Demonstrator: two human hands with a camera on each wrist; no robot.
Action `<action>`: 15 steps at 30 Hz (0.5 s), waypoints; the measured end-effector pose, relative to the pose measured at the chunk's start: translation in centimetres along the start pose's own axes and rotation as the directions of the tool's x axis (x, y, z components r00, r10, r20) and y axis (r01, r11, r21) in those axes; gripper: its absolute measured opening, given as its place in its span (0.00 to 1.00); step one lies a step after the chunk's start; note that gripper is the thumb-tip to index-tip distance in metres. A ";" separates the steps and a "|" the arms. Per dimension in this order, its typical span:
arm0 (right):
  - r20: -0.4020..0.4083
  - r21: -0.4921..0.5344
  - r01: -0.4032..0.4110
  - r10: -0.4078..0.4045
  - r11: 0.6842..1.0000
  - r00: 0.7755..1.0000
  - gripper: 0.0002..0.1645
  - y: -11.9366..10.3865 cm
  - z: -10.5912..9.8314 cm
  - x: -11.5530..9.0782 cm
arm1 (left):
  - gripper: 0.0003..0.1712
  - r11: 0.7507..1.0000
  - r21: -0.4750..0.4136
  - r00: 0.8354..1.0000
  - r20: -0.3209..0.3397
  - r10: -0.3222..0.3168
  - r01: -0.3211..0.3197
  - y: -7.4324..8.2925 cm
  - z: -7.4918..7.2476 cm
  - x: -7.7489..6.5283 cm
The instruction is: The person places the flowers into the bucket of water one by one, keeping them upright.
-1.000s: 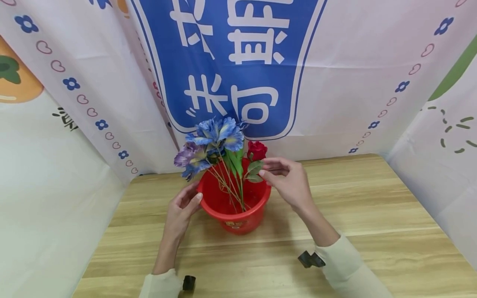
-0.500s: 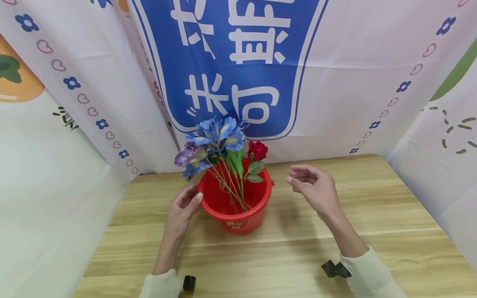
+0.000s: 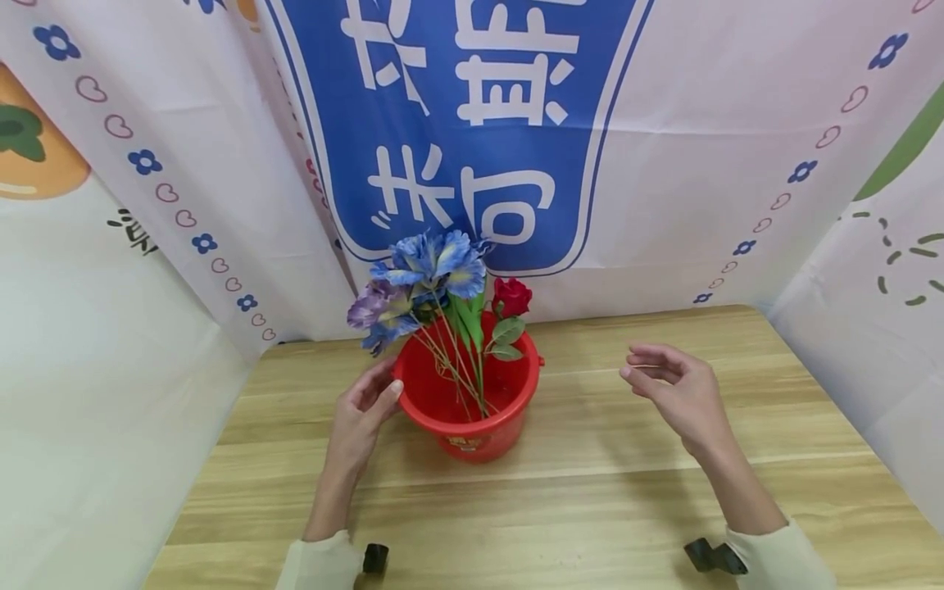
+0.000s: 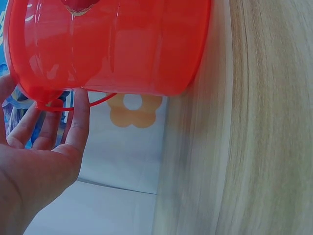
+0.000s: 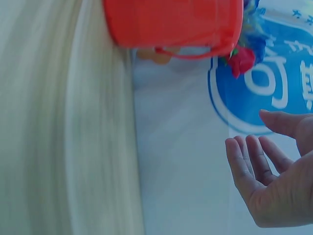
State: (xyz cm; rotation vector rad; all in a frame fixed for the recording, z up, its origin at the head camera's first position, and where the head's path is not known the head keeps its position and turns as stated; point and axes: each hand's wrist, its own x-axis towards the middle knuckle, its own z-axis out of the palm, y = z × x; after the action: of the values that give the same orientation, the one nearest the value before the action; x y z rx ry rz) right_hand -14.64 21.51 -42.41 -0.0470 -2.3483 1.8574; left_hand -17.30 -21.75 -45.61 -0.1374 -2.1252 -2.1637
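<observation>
A red plastic bucket (image 3: 483, 442) stands on the wooden table, holding artificial flowers. Blue iris-like blooms (image 3: 435, 262) and a purple bloom (image 3: 378, 307) lean left, while a red rose (image 3: 511, 297) with green leaves stands at the right rim. My left hand (image 3: 359, 414) holds the bucket's left side, thumb at the rim and fingers by the handle mount; in the left wrist view the fingers reach around the thin red handle (image 4: 102, 99). To the right of the bucket, my right hand (image 3: 678, 393) hovers above the table with relaxed, slightly bent fingers and holds nothing.
The wooden table (image 3: 590, 508) runs back to a white printed cloth (image 3: 664, 205) with a blue panel (image 3: 516, 147) just behind the flowers. More printed cloth hangs at both sides. The bucket's lower wall (image 5: 171, 24) also shows in the right wrist view.
My right hand has let go of the rose's leaves and moved right, away from the bucket. The rose stays in the bucket, and my left hand keeps its place.
</observation>
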 end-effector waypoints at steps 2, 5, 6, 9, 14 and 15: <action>0.001 -0.023 -0.006 0.006 1.000 1.000 0.30 0.6 -1.0 -0.3 | 0.28 1.000 0.006 1.000 0.004 -0.003 0.003 0.0 0.0 -0.1; 0.000 -0.108 -0.011 0.011 0.994 1.000 0.32 1.5 -2.4 -0.7 | 0.28 1.000 0.016 1.000 0.009 -0.016 0.015 -0.1 0.0 -0.2; -0.005 -0.159 -0.011 0.011 0.987 1.000 0.32 1.7 -2.9 -0.8 | 0.28 1.000 0.021 1.000 0.010 -0.020 0.020 -0.1 0.0 -0.3; -0.012 -0.329 0.012 -0.017 0.944 1.000 0.33 2.2 -4.1 -1.1 | 0.28 0.999 0.037 1.000 0.009 -0.019 0.018 -0.1 0.0 -0.4; 0.060 -0.531 0.131 -0.117 0.837 0.991 0.39 2.9 -5.7 -1.2 | 0.28 0.990 0.139 0.999 0.032 0.028 -0.032 -0.1 -0.1 -0.7; 0.078 -0.560 0.155 -0.135 0.814 0.988 0.42 3.0 -5.9 -1.3 | 0.29 0.985 0.166 0.998 0.041 0.040 -0.047 -0.1 -0.2 -0.9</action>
State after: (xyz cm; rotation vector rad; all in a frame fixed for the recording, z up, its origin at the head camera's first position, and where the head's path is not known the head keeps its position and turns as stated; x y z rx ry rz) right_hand -12.80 27.78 -44.12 0.0999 -2.7509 1.0425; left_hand -16.44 -21.91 -45.87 -0.2102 -2.2900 -1.9639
